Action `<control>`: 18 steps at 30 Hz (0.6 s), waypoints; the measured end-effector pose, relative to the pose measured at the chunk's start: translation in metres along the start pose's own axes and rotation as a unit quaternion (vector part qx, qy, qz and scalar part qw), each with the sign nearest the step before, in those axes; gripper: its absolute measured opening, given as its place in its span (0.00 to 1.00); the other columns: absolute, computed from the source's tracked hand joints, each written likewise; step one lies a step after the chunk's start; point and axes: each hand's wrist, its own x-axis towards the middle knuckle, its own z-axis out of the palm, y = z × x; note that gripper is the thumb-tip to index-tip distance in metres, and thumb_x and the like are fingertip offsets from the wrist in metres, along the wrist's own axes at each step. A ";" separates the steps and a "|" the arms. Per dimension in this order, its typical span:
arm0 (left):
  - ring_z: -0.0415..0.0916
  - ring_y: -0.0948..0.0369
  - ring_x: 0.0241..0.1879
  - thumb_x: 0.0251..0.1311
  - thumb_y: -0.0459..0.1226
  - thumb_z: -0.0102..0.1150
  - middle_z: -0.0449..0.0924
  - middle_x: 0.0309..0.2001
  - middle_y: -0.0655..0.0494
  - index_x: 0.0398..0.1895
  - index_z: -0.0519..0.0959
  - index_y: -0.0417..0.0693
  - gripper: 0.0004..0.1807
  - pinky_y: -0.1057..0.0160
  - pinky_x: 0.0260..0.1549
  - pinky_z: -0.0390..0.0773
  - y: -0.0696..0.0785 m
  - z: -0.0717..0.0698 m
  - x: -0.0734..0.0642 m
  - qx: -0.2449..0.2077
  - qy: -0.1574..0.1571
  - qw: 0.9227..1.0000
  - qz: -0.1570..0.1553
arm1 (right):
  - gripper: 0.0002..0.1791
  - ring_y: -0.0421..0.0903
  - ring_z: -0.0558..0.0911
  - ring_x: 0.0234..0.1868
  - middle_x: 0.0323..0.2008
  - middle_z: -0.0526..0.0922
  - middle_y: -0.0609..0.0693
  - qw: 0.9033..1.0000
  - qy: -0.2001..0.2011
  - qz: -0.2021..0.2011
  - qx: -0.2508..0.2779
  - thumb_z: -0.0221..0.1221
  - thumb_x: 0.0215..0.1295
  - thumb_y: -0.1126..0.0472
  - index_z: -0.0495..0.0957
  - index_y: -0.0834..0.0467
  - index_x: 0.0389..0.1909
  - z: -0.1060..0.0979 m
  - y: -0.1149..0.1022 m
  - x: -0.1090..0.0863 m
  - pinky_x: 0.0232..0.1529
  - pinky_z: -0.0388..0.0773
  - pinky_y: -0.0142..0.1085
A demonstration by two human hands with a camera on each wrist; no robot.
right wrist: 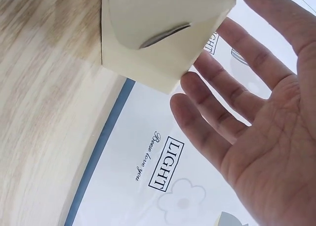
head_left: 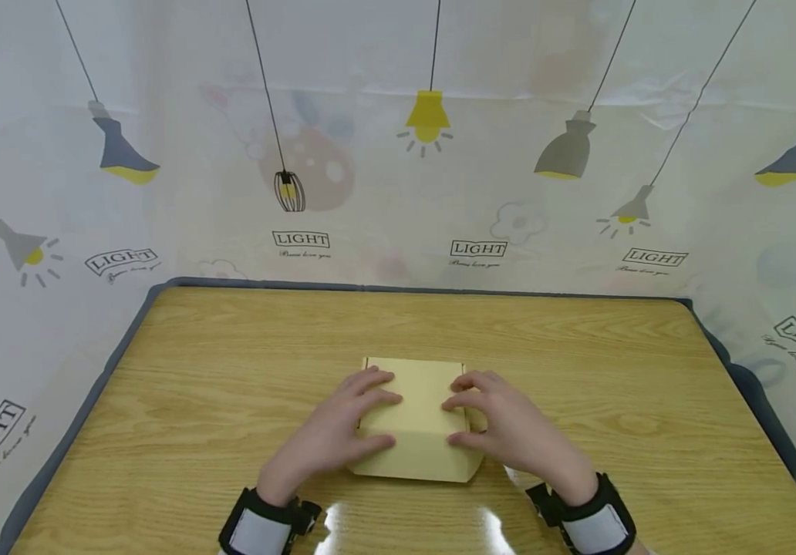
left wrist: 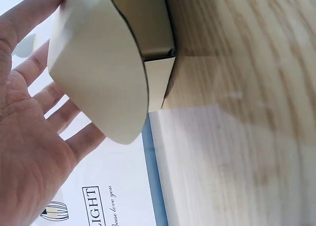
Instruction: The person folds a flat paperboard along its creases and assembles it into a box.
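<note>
Watching the left hand [head_left: 338,428] and right hand [head_left: 509,425] rest on the box [head_left: 415,397] from either side.
From my seat I see both hands slant inward, fingers apart and gently bent, fingertips touching the box but clamped on nothing; it sits on the table [head_left: 231,347], near the middle of the front. On its left a flap [left wrist: 103,72] juts out; on its right is a dark slit [right wrist: 165,35]. Both wrist views cut off the box and thumb, and I cannot make out its contents.
</note>
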 end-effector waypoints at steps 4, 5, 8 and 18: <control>0.56 0.45 0.83 0.59 0.46 0.75 0.65 0.80 0.52 0.67 0.79 0.54 0.32 0.36 0.78 0.65 -0.002 0.002 0.001 0.005 -0.003 1.000 0.002 | 0.19 0.53 0.82 0.61 0.58 0.84 0.51 1.000 0.002 0.002 -0.009 0.77 0.58 0.50 0.88 0.49 0.49 0.003 0.001 0.001 0.61 0.84 0.52; 0.56 0.45 0.83 0.59 0.46 0.75 0.65 0.80 0.52 0.67 0.79 0.54 0.32 0.37 0.78 0.65 -0.003 0.003 0.001 0.005 -0.002 1.000 0.003 | 0.18 0.53 0.82 0.61 0.57 0.84 0.51 1.000 0.003 0.002 -0.010 0.77 0.58 0.50 0.88 0.49 0.49 0.003 0.001 0.001 0.61 0.84 0.51; 0.56 0.45 0.83 0.59 0.46 0.76 0.65 0.80 0.52 0.67 0.79 0.53 0.32 0.37 0.78 0.66 -0.003 0.003 0.000 0.004 -0.003 1.000 0.003 | 0.18 0.52 0.82 0.59 0.57 0.84 0.51 1.000 0.005 0.000 -0.011 0.78 0.58 0.49 0.88 0.49 0.48 0.004 0.002 0.002 0.60 0.85 0.51; 0.55 0.44 0.83 0.57 0.46 0.77 0.64 0.81 0.51 0.70 0.78 0.54 0.35 0.36 0.77 0.67 -0.002 0.002 0.000 0.004 -0.004 1.000 0.013 | 0.42 0.65 0.71 0.76 0.78 0.67 0.63 0.999 -0.023 0.018 0.015 0.78 0.55 0.45 0.76 0.52 0.70 0.008 0.007 0.002 0.71 0.77 0.61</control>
